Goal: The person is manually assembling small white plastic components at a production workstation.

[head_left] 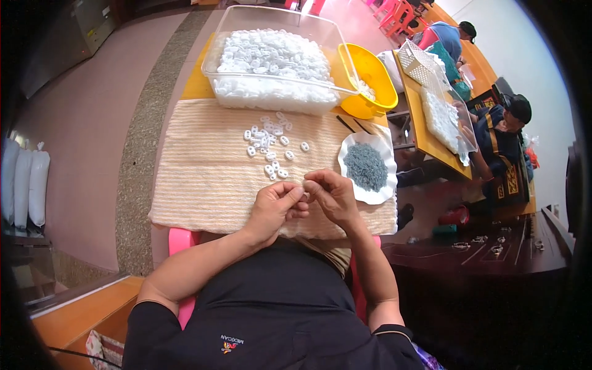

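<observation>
Cream woven cloth point(203, 172) covers the table at frame centre, over a pinkish tiled floor point(92, 111) on the left. At the top sits a clear plastic tub point(277, 24) heaped with white rings; a yellow bowl point(370, 74) stands to its right. Loose white rings point(271, 145) lie mid-cloth, and a white scalloped dish point(382, 185) of grey pieces lies right of centre. Below them, the left hand point(275, 206) and right hand point(333, 194) meet fingertip to fingertip, pinching something too small to tell. White sacks point(24, 185) stand at far left.
</observation>
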A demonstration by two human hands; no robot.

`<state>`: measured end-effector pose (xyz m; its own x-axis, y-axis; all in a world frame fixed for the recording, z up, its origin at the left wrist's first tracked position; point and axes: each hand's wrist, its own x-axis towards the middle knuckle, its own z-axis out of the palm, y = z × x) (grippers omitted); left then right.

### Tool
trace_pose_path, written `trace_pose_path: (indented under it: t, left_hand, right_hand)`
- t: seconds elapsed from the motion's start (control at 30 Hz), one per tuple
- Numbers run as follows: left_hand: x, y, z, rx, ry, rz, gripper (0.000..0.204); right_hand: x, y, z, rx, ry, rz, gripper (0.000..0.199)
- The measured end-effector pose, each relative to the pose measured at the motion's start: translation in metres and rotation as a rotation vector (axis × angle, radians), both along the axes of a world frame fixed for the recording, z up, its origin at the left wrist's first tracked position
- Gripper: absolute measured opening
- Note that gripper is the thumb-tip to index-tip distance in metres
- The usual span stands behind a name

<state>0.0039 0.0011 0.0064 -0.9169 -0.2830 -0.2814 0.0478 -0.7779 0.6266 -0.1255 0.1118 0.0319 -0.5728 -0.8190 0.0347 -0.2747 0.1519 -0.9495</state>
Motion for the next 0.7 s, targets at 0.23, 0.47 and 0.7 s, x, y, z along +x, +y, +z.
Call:
trace_pose_path:
  t: [0.23,0.47,0.7]
  left_hand:
    - [0.000,0.001,-0.004,-0.045,-0.018,0.015,0.011]
    - [-0.002,0.000,-0.002,-0.036,-0.025,-0.011,0.012]
    - [-0.001,0.000,-0.003,-0.072,0.005,-0.029,0.015]
  right_hand:
    - [0.004,0.013,-0.007,-0.098,-0.049,0.086,0.022]
    - [0.007,0.018,-0.008,-0.112,-0.147,0.030,0.019]
    - [0.007,0.020,-0.018,-0.139,-0.276,-0.004,0.014]
